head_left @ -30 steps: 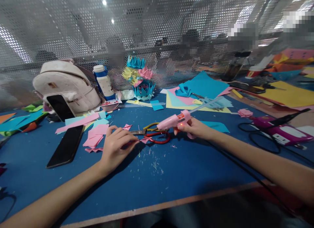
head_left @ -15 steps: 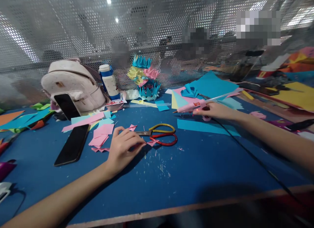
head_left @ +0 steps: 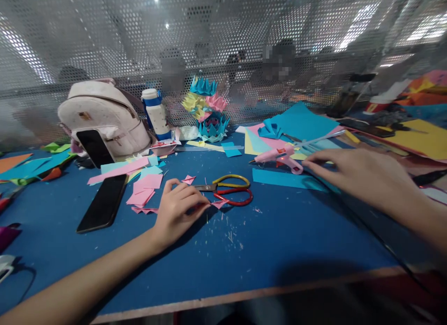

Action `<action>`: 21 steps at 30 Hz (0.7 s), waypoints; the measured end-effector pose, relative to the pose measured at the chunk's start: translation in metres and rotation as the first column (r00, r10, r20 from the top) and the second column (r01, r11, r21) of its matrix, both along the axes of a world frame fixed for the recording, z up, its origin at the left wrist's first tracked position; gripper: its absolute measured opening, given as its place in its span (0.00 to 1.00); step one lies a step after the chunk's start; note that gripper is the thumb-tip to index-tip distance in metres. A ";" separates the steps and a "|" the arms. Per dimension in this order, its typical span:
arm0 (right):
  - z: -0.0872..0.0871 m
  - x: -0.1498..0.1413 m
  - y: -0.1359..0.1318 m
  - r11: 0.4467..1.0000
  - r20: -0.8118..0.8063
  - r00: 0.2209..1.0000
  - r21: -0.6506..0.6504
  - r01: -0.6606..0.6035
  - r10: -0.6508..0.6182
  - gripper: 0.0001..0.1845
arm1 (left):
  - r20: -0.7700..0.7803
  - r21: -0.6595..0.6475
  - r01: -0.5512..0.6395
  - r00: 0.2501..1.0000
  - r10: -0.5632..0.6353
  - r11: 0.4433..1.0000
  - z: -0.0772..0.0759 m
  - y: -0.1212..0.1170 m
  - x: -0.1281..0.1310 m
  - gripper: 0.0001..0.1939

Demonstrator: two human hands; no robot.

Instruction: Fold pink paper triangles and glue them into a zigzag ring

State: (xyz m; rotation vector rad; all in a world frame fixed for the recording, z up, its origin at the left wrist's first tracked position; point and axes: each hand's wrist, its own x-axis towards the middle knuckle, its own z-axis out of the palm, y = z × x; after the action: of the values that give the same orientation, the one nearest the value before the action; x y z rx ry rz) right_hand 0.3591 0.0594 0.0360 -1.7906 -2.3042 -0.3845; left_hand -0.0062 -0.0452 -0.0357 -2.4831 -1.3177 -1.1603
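My left hand (head_left: 179, 208) rests on the blue table (head_left: 244, 255), its fingertips pinched on a small folded pink paper piece (head_left: 219, 204) beside the scissors (head_left: 228, 190) with yellow and red handles. My right hand (head_left: 363, 173) hovers open, fingers stretched out, just right of the pink glue gun (head_left: 279, 156). The glue gun lies on the table with a clear glue stick at its back, nozzle pointing left, and a blue paper strip (head_left: 286, 179) in front of it.
A black phone (head_left: 103, 203) lies left, with pink and blue paper scraps (head_left: 145, 190) around it. A white backpack (head_left: 101, 118), a bottle (head_left: 155, 113) and a stacked paper flower (head_left: 208, 111) stand at the back. Coloured sheets (head_left: 300, 122) lie back right. A black cord (head_left: 366, 227) crosses the table's right.
My right hand carried the glue gun away from the pink piece, laid it down at the back right and let go. My left hand stayed on the pink piece.
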 end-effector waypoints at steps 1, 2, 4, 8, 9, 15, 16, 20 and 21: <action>0.003 -0.010 -0.009 0.992 -0.057 0.990 -0.015 -0.129 0.128 0.17 | 0.002 0.001 0.012 1.000 -0.012 1.000 0.000 -0.001 0.001 0.05; 0.006 -0.022 -0.016 0.948 -0.130 0.946 -0.074 -0.309 0.298 0.16 | 0.001 0.005 0.025 1.000 -0.025 1.000 0.000 -0.002 0.002 0.05; 0.008 -0.053 -0.023 0.795 -0.275 0.809 -0.190 -0.576 0.520 0.14 | -0.017 0.017 0.049 0.999 -0.049 0.999 0.000 -0.005 0.005 0.04; 0.001 -0.126 -0.010 0.570 -0.421 0.631 -0.278 -0.773 0.651 0.08 | -0.072 0.057 0.103 0.993 -0.099 0.993 0.000 -0.009 0.010 0.06; -0.003 -0.144 -0.003 0.538 -0.437 0.612 -0.296 -0.790 0.659 0.08 | -0.085 0.061 0.118 0.990 -0.113 0.991 0.000 -0.009 0.010 0.07; -0.029 -0.234 0.040 0.561 -0.396 0.643 -0.315 -0.766 0.655 0.11 | -0.134 0.069 0.164 0.979 -0.154 0.984 -0.002 -0.008 0.009 0.09; -0.032 -0.244 0.045 0.558 -0.393 0.651 -0.334 -0.759 0.650 0.10 | -0.132 0.072 0.166 0.979 -0.156 0.984 -0.002 -0.008 0.009 0.09; -0.040 -0.266 0.059 0.476 -0.432 0.621 -0.404 -0.781 0.654 0.03 | -0.142 0.050 0.163 0.978 -0.154 0.985 -0.002 -0.009 0.008 0.10; -0.041 -0.266 0.061 0.446 -0.454 0.605 -0.414 -0.794 0.654 0.02 | -0.147 0.044 0.159 0.978 -0.151 0.986 -0.002 -0.009 0.008 0.10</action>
State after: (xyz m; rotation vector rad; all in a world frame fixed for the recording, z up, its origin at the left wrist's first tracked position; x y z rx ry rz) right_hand 0.0928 0.1206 -0.0049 -0.6731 -2.8870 0.7308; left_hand 0.0015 -0.0541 -0.0372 -2.6117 -1.0582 -1.0096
